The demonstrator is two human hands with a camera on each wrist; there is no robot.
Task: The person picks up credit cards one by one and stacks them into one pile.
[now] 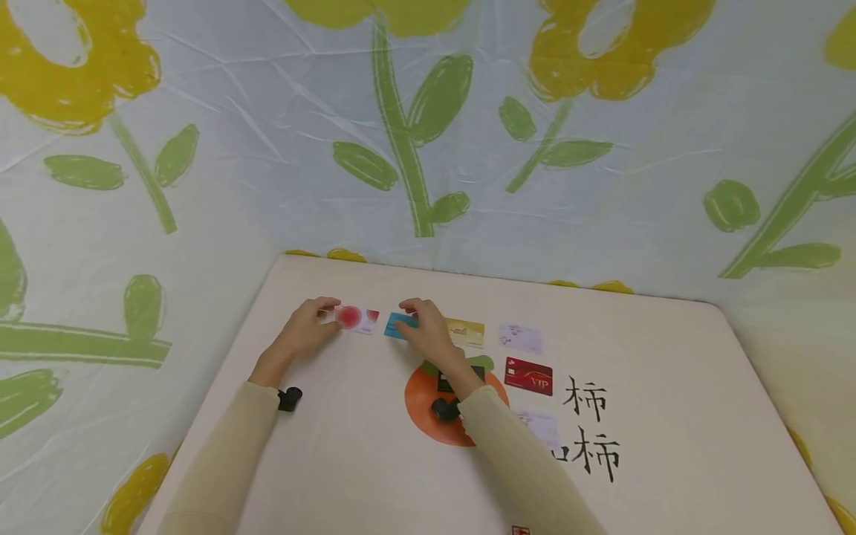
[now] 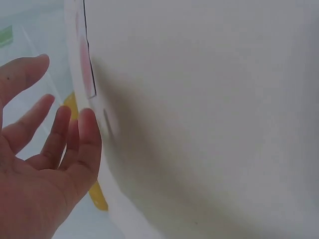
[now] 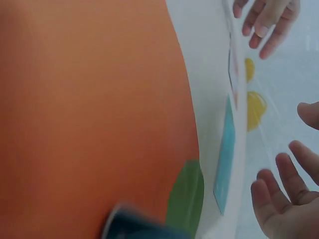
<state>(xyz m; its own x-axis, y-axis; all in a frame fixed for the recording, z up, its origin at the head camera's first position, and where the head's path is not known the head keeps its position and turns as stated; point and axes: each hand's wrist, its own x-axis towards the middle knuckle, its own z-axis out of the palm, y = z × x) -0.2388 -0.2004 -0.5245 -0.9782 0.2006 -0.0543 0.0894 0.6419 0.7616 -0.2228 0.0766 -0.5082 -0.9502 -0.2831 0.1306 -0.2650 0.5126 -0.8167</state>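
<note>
My left hand (image 1: 310,328) hovers by the left end of a white card with red circles (image 1: 361,319), its fingers loosely bent around nothing. In the left wrist view the fingers (image 2: 88,132) are spread and stand apart from that card (image 2: 86,69). My right hand (image 1: 426,331) is over a blue card (image 1: 394,325) and partly covers it in the head view. From the right wrist, the blue card (image 3: 226,154) lies flat on the table, and the right hand (image 3: 291,199) shows relaxed fingers with a gap between them and the card.
Rightward in the same row lie a gold card (image 1: 468,332) and a lilac card (image 1: 520,337). A red VIP card (image 1: 528,377) and another lilac card (image 1: 540,427) sit nearer. A dark card (image 1: 476,374) is partly under my right wrist, on the printed persimmon (image 1: 421,405). Flowered cloth (image 1: 481,208) hangs behind.
</note>
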